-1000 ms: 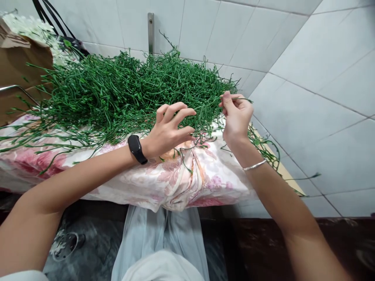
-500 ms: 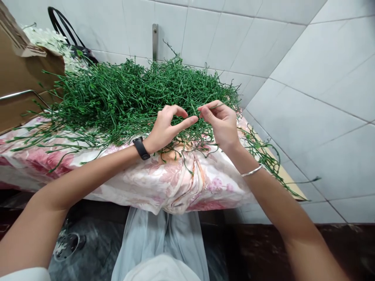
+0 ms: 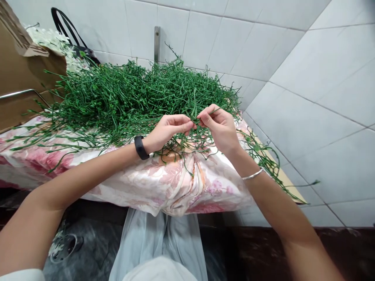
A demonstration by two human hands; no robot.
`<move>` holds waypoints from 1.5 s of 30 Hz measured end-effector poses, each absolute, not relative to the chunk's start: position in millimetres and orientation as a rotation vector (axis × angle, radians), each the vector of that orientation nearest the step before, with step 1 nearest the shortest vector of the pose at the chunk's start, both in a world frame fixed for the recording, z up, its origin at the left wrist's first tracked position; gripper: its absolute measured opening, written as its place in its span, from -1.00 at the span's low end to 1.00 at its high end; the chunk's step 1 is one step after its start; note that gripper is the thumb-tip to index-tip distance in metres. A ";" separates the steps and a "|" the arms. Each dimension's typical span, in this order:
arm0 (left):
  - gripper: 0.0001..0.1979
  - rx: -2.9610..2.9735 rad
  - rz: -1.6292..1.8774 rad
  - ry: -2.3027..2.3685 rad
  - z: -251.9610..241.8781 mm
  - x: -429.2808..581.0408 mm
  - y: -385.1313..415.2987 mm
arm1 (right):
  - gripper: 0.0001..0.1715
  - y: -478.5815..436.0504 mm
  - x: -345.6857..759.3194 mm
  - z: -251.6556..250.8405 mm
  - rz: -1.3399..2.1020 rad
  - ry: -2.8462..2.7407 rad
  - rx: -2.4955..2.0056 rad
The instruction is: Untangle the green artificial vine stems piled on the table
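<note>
My right hand (image 3: 221, 127) pinches a thin green plastic-looking stem (image 3: 217, 109) between thumb and fingers. Close beside it, my left hand (image 3: 171, 132), with a black band on the wrist, has its thumb and fingertips pressed together on part of the same green piece. The fingertips of both hands almost meet in front of a big tangled heap of green stems (image 3: 117, 89). Against that green background, the exact ends of the held stem are hard to make out.
A floral cloth (image 3: 140, 183) covers the table under the heap. On the left stand a cardboard box (image 3: 26, 78) and white flowers (image 3: 49, 41), with a black bag strap behind. Loose stems (image 3: 263, 156) lie at the right edge. White tiles (image 3: 202, 31) wall the back and right.
My left thumb and fingers, apart half a second ago, have closed at the stem beside my right fingertips. My right hand stays nearly in place, still pinching.
</note>
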State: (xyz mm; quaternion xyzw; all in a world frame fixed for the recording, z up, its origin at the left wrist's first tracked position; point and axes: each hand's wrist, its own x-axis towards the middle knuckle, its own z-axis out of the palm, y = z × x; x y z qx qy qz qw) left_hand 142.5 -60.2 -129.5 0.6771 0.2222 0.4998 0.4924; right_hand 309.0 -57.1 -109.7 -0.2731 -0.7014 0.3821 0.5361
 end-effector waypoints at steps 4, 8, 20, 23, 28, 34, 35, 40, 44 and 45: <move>-0.80 1.617 1.218 0.515 -129.3 142.9 -61.3 | -0.72 -57.7 309.5 -109.0 0.919 -1.680 -0.657; -0.81 1.644 1.231 0.511 -128.7 144.0 -64.3 | -0.71 -61.3 307.9 -107.2 0.895 -1.692 -0.662; -0.83 1.896 1.393 0.752 -136.0 150.1 -70.9 | -0.69 -61.0 300.6 -113.9 0.701 -1.462 -0.787; -0.83 1.883 1.353 0.750 -136.5 151.5 -70.3 | -0.68 -60.0 298.7 -116.1 0.677 -1.425 -0.795; -0.82 1.837 1.324 0.727 -135.6 152.4 -70.8 | -0.68 -57.8 298.4 -116.8 0.687 -1.391 -0.777; -0.81 1.856 1.344 0.717 -136.5 154.2 -69.7 | -0.66 -61.4 294.2 -119.3 0.720 -1.371 -0.793; -0.82 1.852 1.349 0.712 -137.4 154.5 -69.5 | -0.66 -61.9 293.3 -119.8 0.736 -1.363 -0.784; -0.83 1.894 1.347 0.757 -144.9 151.9 -72.1 | -0.71 -52.5 309.6 -112.2 0.733 -1.294 -0.788; -0.83 1.910 1.307 0.778 -148.3 147.9 -74.8 | -0.74 -38.5 337.9 -102.1 0.575 -1.174 -0.853; -0.82 1.865 1.317 0.762 -147.9 147.5 -74.4 | -0.74 -37.2 340.8 -101.9 0.614 -1.183 -0.857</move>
